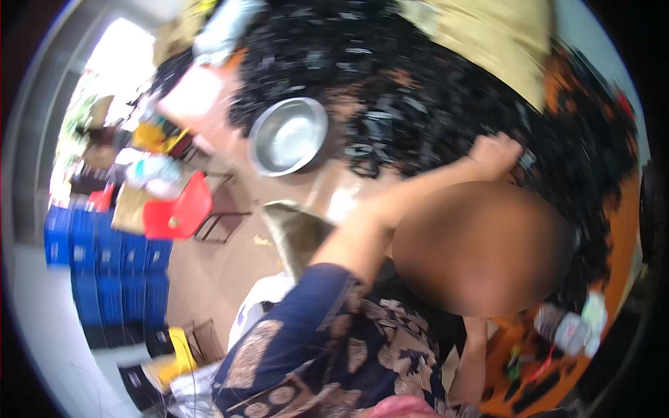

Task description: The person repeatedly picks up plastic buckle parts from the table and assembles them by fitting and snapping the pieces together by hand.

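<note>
My left arm, in a navy patterned sleeve, stretches to the far right. My left hand (496,155) is at the near side of a broad pile of small black pieces (418,83). Its fingers look curled closed, but motion blur hides what they hold, if anything. A greyish piece (527,160) lies beside the fingertips. Part of a bare forearm, apparently my right, shows at the lower right. A large smudged oval covers the area above it, so my right hand and its fingers cannot be made out.
A round metal basin (289,136) sits left of the pile. A beige sack (495,42) lies over its far side. At the left are a red chair (180,209) and stacked blue crates (115,268). Clear plastic bottles (568,327) and small tools stand at the lower right.
</note>
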`<state>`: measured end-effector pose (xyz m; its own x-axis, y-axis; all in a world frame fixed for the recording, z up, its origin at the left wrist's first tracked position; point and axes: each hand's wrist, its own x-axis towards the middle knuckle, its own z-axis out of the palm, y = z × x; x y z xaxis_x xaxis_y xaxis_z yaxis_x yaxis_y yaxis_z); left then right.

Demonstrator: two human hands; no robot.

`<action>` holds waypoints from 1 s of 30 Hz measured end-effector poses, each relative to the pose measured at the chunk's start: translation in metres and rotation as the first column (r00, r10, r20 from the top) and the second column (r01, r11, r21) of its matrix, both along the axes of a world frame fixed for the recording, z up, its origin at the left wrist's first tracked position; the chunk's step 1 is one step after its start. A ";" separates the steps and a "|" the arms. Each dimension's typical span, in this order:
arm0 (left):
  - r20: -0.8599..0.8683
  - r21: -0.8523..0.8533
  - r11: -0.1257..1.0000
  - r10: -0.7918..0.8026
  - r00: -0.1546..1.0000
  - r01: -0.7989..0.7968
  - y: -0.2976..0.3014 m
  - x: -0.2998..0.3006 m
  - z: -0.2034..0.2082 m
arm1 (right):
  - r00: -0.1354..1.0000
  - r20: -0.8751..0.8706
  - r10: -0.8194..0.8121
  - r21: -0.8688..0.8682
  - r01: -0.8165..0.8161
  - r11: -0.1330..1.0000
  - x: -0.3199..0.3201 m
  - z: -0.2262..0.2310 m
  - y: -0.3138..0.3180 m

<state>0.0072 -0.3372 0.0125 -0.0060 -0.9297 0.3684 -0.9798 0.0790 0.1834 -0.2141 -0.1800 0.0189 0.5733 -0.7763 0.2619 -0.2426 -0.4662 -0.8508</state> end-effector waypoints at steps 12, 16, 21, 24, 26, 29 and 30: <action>-0.985 0.076 0.980 0.045 0.169 0.186 0.153 0.009 0.005 | 0.991 0.110 -0.075 0.290 0.040 0.956 -0.009 -0.016 -0.004; -0.984 0.101 0.950 0.139 -0.112 0.295 0.234 0.000 0.016 | 0.991 0.005 0.136 0.184 -0.135 0.974 0.021 0.029 0.007; -0.992 0.097 0.977 0.110 -0.062 0.189 0.278 0.007 0.011 | 0.967 -0.074 0.244 0.253 -0.218 0.942 0.054 0.045 0.036; -0.989 0.143 0.979 0.146 -0.011 0.148 0.298 0.013 0.019 | 0.937 -0.136 0.322 0.289 -0.274 0.917 0.062 0.048 0.043; -0.990 0.124 0.986 0.130 -0.047 0.115 0.305 0.017 0.018 | 0.935 -0.122 0.334 0.314 -0.283 0.906 0.069 0.057 0.053; -0.993 0.093 0.994 0.096 -0.072 0.054 0.309 0.015 0.014 | 0.929 -0.115 0.353 0.353 -0.294 0.888 0.076 0.061 0.060; -0.995 0.077 0.997 0.078 -0.062 0.020 0.310 0.014 0.013 | 0.922 -0.124 0.366 0.365 -0.301 0.881 0.078 0.061 0.061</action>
